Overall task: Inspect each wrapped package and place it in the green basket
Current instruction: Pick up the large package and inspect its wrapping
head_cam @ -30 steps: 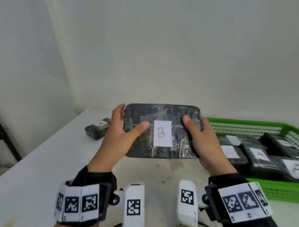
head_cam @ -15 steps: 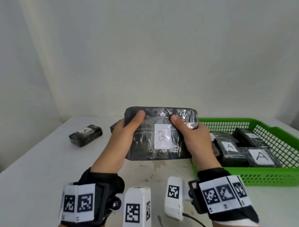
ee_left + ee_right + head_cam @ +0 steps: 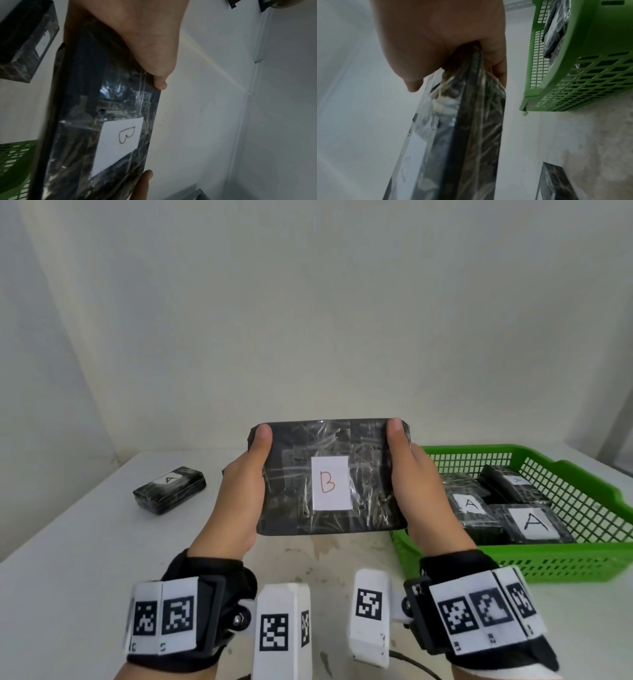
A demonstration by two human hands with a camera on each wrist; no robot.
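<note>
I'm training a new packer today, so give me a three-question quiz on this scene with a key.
1. What letter is on the package held up by both hands?
2. True or false: the green basket is empty.
3. Where does the small package marked A lie? (a) on the table left of the hands, (b) in the basket.

Key: 1. B. 2. False, it holds wrapped packages. 3. a.
</note>
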